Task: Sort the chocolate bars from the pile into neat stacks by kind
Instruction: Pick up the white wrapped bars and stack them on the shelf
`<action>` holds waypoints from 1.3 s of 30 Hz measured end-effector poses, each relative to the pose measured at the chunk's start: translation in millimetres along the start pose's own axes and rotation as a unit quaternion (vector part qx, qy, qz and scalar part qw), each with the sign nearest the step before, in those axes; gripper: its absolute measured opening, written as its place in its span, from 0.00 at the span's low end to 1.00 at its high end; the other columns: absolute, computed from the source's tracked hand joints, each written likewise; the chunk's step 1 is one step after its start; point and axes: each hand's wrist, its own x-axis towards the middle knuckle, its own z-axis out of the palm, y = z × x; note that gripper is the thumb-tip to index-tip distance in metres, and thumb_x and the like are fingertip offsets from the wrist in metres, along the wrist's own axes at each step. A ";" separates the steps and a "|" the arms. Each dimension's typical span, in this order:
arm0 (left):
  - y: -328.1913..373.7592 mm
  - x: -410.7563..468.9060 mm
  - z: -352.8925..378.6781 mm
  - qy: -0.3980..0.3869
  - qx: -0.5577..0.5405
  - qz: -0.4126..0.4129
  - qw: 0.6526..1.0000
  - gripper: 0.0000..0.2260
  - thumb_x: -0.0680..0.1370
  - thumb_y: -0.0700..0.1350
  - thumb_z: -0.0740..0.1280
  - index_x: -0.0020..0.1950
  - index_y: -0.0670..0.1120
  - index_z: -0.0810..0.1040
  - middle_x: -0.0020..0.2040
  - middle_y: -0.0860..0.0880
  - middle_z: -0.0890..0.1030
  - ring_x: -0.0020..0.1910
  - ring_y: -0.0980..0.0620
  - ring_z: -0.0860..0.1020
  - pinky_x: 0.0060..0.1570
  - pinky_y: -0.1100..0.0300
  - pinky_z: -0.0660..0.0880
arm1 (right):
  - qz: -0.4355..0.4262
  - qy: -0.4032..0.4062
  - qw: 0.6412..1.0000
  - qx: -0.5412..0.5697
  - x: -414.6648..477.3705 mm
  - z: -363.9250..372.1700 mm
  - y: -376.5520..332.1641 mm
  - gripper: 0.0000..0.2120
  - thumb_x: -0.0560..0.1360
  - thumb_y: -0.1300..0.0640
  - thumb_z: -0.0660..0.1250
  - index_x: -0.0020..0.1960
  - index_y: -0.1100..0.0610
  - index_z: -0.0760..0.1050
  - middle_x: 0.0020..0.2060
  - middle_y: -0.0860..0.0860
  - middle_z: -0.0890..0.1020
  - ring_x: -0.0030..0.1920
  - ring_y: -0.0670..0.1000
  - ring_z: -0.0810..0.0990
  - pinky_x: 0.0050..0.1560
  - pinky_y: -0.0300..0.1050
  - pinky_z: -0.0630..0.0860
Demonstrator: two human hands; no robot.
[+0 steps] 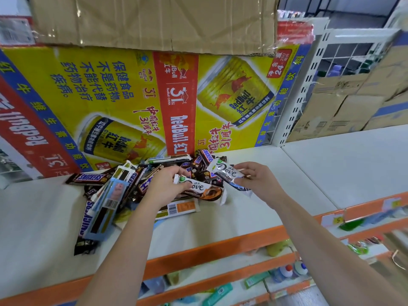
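Observation:
A loose pile of chocolate bars (123, 186) lies on the white shelf (254, 206), mixing brown Snickers bars (88, 178), white Dove bars and light blue bars (106, 208). My left hand (165, 186) grips a white and brown Dove bar (203, 189) at the pile's right side. My right hand (258, 180) holds a second white Dove bar (227, 172) just above the shelf, to the right of the first. A white and orange bar (178, 209) lies flat under my left wrist.
A yellow Red Bull carton (136, 96) stands right behind the pile, with a brown cardboard box (154, 21) on top. A white metal divider (309, 85) and more cartons (344, 107) stand at the back right. Orange shelf edges (209, 250) with goods run below.

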 end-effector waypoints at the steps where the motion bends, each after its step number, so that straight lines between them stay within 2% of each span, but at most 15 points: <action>1: 2.5 2.1 5.9 -0.008 -0.001 0.008 1.000 0.08 0.73 0.44 0.73 0.50 0.51 0.80 0.49 0.55 0.79 0.36 0.54 0.81 0.39 0.55 0.80 | -0.006 0.010 1.000 -0.006 -0.3 -6.2 2.0 0.14 0.69 0.67 0.73 0.51 0.53 0.79 0.44 0.51 0.84 0.45 0.49 0.82 0.41 0.37 0.78; 3: 8.9 8.6 19.8 -0.019 -0.008 0.018 1.000 0.07 0.73 0.44 0.72 0.48 0.54 0.82 0.51 0.53 0.82 0.41 0.53 0.81 0.44 0.54 0.80 | -0.013 0.031 0.999 -0.009 -1.0 -21.6 7.5 0.13 0.69 0.67 0.73 0.50 0.54 0.80 0.44 0.50 0.84 0.47 0.48 0.82 0.43 0.36 0.77; 6: 26.3 19.8 45.3 -0.031 -0.007 0.021 0.999 0.05 0.73 0.46 0.72 0.43 0.57 0.81 0.46 0.53 0.83 0.42 0.48 0.81 0.44 0.49 0.79 | -0.010 0.057 0.998 -0.014 -2.5 -52.8 19.4 0.12 0.70 0.67 0.72 0.51 0.54 0.81 0.47 0.54 0.84 0.49 0.51 0.83 0.48 0.44 0.78; 9: 53.8 31.2 79.4 -0.040 0.004 0.045 0.998 0.05 0.72 0.47 0.72 0.46 0.55 0.81 0.52 0.52 0.81 0.49 0.48 0.79 0.46 0.55 0.75 | -0.004 0.073 0.997 -0.019 -6.1 -94.3 34.9 0.12 0.71 0.65 0.71 0.51 0.52 0.81 0.48 0.55 0.84 0.49 0.53 0.83 0.51 0.51 0.78; 11: 75.4 39.7 108.3 -0.048 -0.007 0.055 0.997 0.05 0.72 0.45 0.73 0.44 0.54 0.81 0.47 0.53 0.82 0.47 0.48 0.80 0.44 0.57 0.74 | -0.003 0.088 0.996 -0.008 -9.4 -127.9 45.6 0.12 0.71 0.66 0.71 0.49 0.51 0.81 0.47 0.57 0.84 0.48 0.55 0.82 0.50 0.53 0.77; 13: 99.5 47.9 142.5 -0.052 -0.012 0.067 0.996 0.06 0.71 0.43 0.73 0.41 0.54 0.81 0.43 0.55 0.81 0.43 0.48 0.81 0.47 0.52 0.78 | 0.003 0.105 0.994 0.002 -13.6 -167.6 56.9 0.12 0.71 0.67 0.71 0.49 0.52 0.80 0.47 0.59 0.83 0.47 0.55 0.81 0.49 0.50 0.75; 15: 124.8 54.7 180.5 -0.047 -0.012 0.067 0.997 0.06 0.71 0.44 0.74 0.39 0.55 0.80 0.42 0.53 0.81 0.41 0.47 0.81 0.47 0.47 0.79 | 0.009 0.116 0.993 0.003 -19.0 -211.6 69.4 0.11 0.71 0.67 0.71 0.50 0.54 0.80 0.48 0.61 0.82 0.47 0.53 0.80 0.48 0.47 0.74; 18: 166.5 60.9 240.2 -0.048 -0.026 0.062 0.997 0.07 0.70 0.42 0.73 0.37 0.55 0.80 0.39 0.51 0.82 0.37 0.46 0.82 0.45 0.47 0.80 | 0.017 0.126 0.992 0.014 -28.6 -281.8 88.7 0.11 0.72 0.65 0.71 0.51 0.53 0.80 0.48 0.63 0.82 0.45 0.54 0.80 0.47 0.47 0.74; 21: 204.3 67.6 296.9 -0.056 -0.033 0.063 0.996 0.06 0.70 0.44 0.74 0.37 0.55 0.80 0.41 0.51 0.83 0.38 0.47 0.82 0.46 0.47 0.80 | 0.023 0.139 0.990 -0.007 -36.5 -347.9 108.9 0.10 0.72 0.63 0.71 0.52 0.56 0.79 0.43 0.59 0.81 0.41 0.51 0.79 0.44 0.45 0.73; 24: 237.3 77.5 347.5 -0.070 -0.028 0.066 0.995 0.05 0.70 0.45 0.74 0.40 0.55 0.80 0.44 0.54 0.82 0.41 0.49 0.82 0.47 0.48 0.79 | 0.019 0.160 0.987 -0.028 -40.2 -408.0 127.5 0.09 0.72 0.62 0.71 0.53 0.57 0.79 0.43 0.59 0.82 0.40 0.49 0.79 0.43 0.41 0.73; 28: 277.1 97.2 409.8 -0.091 -0.022 0.071 0.993 0.04 0.70 0.45 0.74 0.41 0.53 0.82 0.43 0.52 0.83 0.39 0.49 0.82 0.47 0.49 0.79 | 0.024 0.193 0.980 -0.031 -36.8 -479.8 154.2 0.09 0.73 0.62 0.71 0.52 0.55 0.79 0.43 0.58 0.82 0.43 0.52 0.81 0.48 0.48 0.76; 30: 298.3 110.7 440.0 -0.095 -0.018 0.078 0.992 0.04 0.70 0.44 0.74 0.42 0.52 0.82 0.44 0.51 0.83 0.41 0.49 0.82 0.48 0.51 0.79 | 0.026 0.210 0.976 -0.046 -29.7 -513.6 168.8 0.09 0.72 0.61 0.72 0.51 0.53 0.80 0.43 0.55 0.83 0.46 0.52 0.82 0.51 0.49 0.77; 34: 338.4 143.1 502.0 -0.104 -0.014 0.092 0.990 0.05 0.71 0.45 0.73 0.45 0.51 0.83 0.46 0.50 0.82 0.45 0.48 0.80 0.48 0.56 0.75 | 0.028 0.239 0.969 -0.063 -10.2 -581.9 195.5 0.09 0.71 0.62 0.73 0.50 0.56 0.81 0.44 0.54 0.84 0.47 0.52 0.83 0.51 0.48 0.78; 37: 365.6 168.7 543.0 -0.107 -0.020 0.090 0.990 0.05 0.71 0.45 0.73 0.46 0.50 0.83 0.45 0.49 0.82 0.42 0.50 0.80 0.39 0.65 0.71 | 0.028 0.251 0.964 -0.082 7.2 -629.9 210.2 0.09 0.71 0.63 0.73 0.50 0.57 0.81 0.44 0.55 0.84 0.46 0.52 0.83 0.50 0.47 0.77; 39: 385.2 188.7 567.5 -0.105 -0.024 0.090 0.990 0.04 0.71 0.45 0.73 0.45 0.50 0.83 0.42 0.49 0.83 0.40 0.51 0.80 0.36 0.66 0.71 | 0.030 0.252 0.960 -0.116 22.5 -662.8 220.1 0.08 0.70 0.61 0.73 0.49 0.54 0.81 0.42 0.52 0.84 0.44 0.52 0.82 0.49 0.48 0.77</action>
